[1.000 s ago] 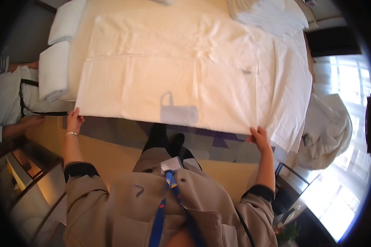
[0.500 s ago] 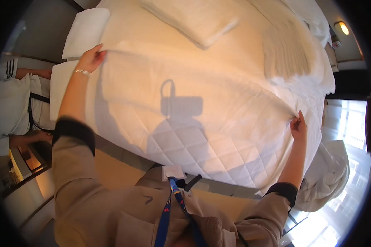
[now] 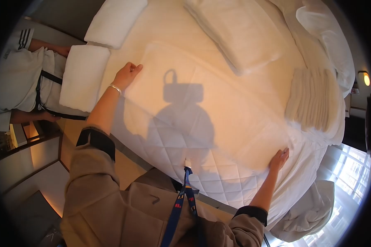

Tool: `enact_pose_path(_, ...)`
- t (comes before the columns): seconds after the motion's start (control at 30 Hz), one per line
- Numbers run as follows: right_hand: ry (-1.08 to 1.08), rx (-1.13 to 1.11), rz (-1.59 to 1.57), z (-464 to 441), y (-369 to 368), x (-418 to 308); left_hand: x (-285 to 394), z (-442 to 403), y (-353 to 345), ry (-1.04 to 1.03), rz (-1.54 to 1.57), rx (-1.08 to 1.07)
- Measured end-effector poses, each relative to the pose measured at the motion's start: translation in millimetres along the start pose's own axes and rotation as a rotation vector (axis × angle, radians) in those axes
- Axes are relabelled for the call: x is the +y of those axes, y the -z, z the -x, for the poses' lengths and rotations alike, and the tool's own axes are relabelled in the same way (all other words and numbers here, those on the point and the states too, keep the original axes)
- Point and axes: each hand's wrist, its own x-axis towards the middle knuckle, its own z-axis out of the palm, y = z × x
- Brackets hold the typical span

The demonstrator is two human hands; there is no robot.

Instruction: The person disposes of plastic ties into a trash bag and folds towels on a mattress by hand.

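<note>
A thin white cloth (image 3: 169,61), flat and roughly rectangular, lies spread over the bed in front of me. Beneath it a white quilted cover (image 3: 202,164) shows along the near side of the bed. My left hand (image 3: 127,76) is closed with its fingers pinched at the cloth's left edge. At the cloth's near right corner my right hand (image 3: 279,159) is curled, fingertips together on the edge. A shadow of my head and body falls across the cloth.
A white pillow (image 3: 239,37) lies farther up the bed. Folded white bundles (image 3: 86,76) sit on the left, and stacked folded cloths (image 3: 311,99) on the right. Another person (image 3: 22,82) stands at the left edge. A crumpled pale bundle (image 3: 305,214) is beside the bed at right.
The cloth, held up and stretched between my hands before, now lies lower and flatter on the bed. My view has turned, and both hands appear lower in it.
</note>
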Motion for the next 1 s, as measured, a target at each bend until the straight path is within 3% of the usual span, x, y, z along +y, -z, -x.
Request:
enact_pose_path(0.03,-0.059,0.098,-0.036,13,5,-37,8,4,11,0.184,0.078,-0.229)
enact_pose_path(0.07,-0.116,0.196,-0.072,24,8,-85,10,5,18,0.187,0.086,-0.228)
enact_pose_path(0.1,0.129,0.301,-0.352,30,-26,-92,13,4,23,0.259,0.124,-0.395)
enact_pose_path(0.13,0.087,0.085,-0.736,60,-14,-177,17,0,25,0.323,0.159,-0.561)
enact_pose_path(0.17,0.409,0.012,-0.883,81,-38,-221,20,-4,25,0.308,0.154,-0.563)
enact_pose_path(0.2,0.336,-0.135,-1.099,110,-21,-309,20,-6,24,0.314,0.267,-0.580)
enact_pose_path(0.23,0.339,-0.288,-1.406,127,-38,-357,19,-8,24,0.320,0.377,-0.595)
enact_pose_path(0.27,0.405,-0.389,-1.509,137,-56,-400,15,-10,24,0.303,0.363,-0.598)
enact_pose_path(0.3,0.368,-0.455,-1.534,138,-64,-443,9,-14,23,0.275,0.473,-0.618)
enact_pose_path(0.37,-0.041,-0.636,-1.540,119,-76,-494,15,-12,26,0.241,0.561,-0.665)
enact_pose_path(0.4,-0.135,-0.581,-1.708,119,-119,-508,34,-4,38,0.176,0.666,-0.691)
enact_pose_path(0.47,-0.259,-0.470,-1.866,123,-157,-499,75,13,51,0.059,0.823,-0.776)
enact_pose_path(0.53,-0.255,-0.556,-1.864,126,-146,-478,111,31,41,-0.060,0.742,-0.816)
enact_pose_path(0.67,-0.189,-0.726,-1.886,126,-115,-448,174,86,-16,-0.394,0.531,-0.653)
enact_pose_path(0.73,-0.780,-1.016,-1.933,151,-83,-388,181,109,-63,-0.560,0.085,-0.417)
enact_pose_path(0.77,-0.057,-0.721,-1.443,165,-64,-353,178,118,-92,-0.660,0.020,-0.327)
enact_pose_path(0.8,0.553,-0.381,-0.861,176,-48,-319,181,129,-110,-0.613,-0.040,-0.356)
enact_pose_path(0.87,-0.579,-1.049,-1.764,189,-37,-266,178,144,-140,-0.569,-0.096,-0.400)
enact_pose_path(0.93,-0.286,-1.007,-1.388,182,2,-196,175,154,-166,-0.704,-0.208,0.025)
enact_pose_path(0.97,-0.257,-0.866,-1.297,178,-1,-155,184,156,-154,-0.619,-0.335,-0.088)
enact_pose_path(1.0,-0.276,-0.627,-1.150,163,18,-127,175,154,-161,-0.646,-0.306,0.025)
